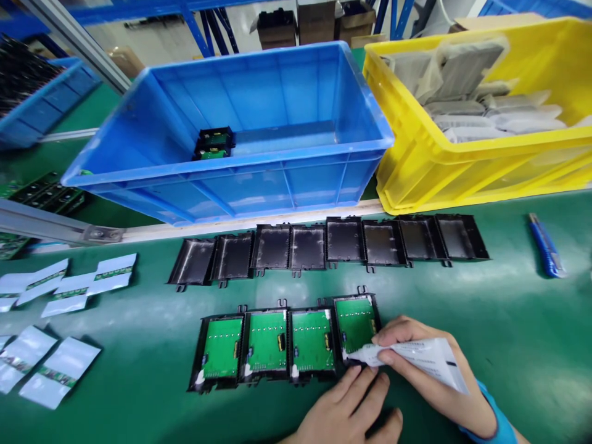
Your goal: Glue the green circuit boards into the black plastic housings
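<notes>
My right hand (416,354) is closed on a white tube (428,359), whose nozzle touches the lower left corner of the rightmost green circuit board (355,322). That board lies in a black case. Against the case's lower edge rest the fingertips of my left hand (354,404), its fingers apart. To the left, three more cased boards (222,345) stand side by side, with white paste at some corners. Behind them runs a row of several open black cases (272,248).
A blue bin (277,185) holding a few cased boards and a yellow bin (490,169) of wrapped parts stand behind. A blue cutter (546,250) lies at the right. White-covered boards (60,373) lie at the left, near a metal post (41,222).
</notes>
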`<action>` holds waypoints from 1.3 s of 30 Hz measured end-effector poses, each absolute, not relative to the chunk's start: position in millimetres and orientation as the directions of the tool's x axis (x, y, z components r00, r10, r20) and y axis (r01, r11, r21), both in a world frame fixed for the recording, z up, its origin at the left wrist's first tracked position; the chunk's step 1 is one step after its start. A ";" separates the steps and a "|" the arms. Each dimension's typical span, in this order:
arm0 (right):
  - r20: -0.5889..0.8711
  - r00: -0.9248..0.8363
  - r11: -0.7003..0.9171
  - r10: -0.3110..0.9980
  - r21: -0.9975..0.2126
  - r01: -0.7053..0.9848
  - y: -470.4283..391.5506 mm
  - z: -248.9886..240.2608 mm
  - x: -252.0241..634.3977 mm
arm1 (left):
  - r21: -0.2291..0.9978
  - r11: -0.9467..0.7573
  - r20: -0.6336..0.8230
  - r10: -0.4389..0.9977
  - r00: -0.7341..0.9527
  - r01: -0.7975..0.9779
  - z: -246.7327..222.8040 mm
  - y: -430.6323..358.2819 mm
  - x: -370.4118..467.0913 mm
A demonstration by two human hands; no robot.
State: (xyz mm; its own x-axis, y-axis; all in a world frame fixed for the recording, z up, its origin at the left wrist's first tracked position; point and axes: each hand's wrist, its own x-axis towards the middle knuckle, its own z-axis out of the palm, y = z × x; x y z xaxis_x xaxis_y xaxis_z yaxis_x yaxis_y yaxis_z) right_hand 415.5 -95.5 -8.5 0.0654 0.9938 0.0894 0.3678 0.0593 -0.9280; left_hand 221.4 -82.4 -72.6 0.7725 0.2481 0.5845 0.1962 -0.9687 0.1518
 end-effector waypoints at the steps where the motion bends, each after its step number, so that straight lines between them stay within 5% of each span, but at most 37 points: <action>1: 0.098 0.030 0.080 0.995 -0.926 0.369 -94.8 -7.3 416.4 | 0.150 -0.969 0.586 0.247 0.772 0.196 -72.3 -82.2 221.3; 11: 0.207 -0.169 0.248 0.964 -0.929 0.275 -89.4 -1.0 421.4 | 0.184 -0.960 0.580 0.279 0.765 0.210 -72.3 -87.1 219.9; 27: 0.073 0.309 0.043 0.948 -0.994 0.100 -96.4 8.6 402.1 | 0.137 -0.972 0.540 0.234 0.808 0.190 -81.9 -89.1 217.2; 33: 0.080 0.069 0.060 0.994 -0.964 0.260 -93.4 4.6 375.9 | 0.175 -0.976 0.498 0.200 0.844 0.128 -90.0 -91.4 214.7; 39: 0.072 0.029 0.058 0.997 -0.935 0.350 -87.9 9.4 359.1 | 0.130 -0.992 0.271 0.037 0.962 0.002 -98.9 -94.6 215.8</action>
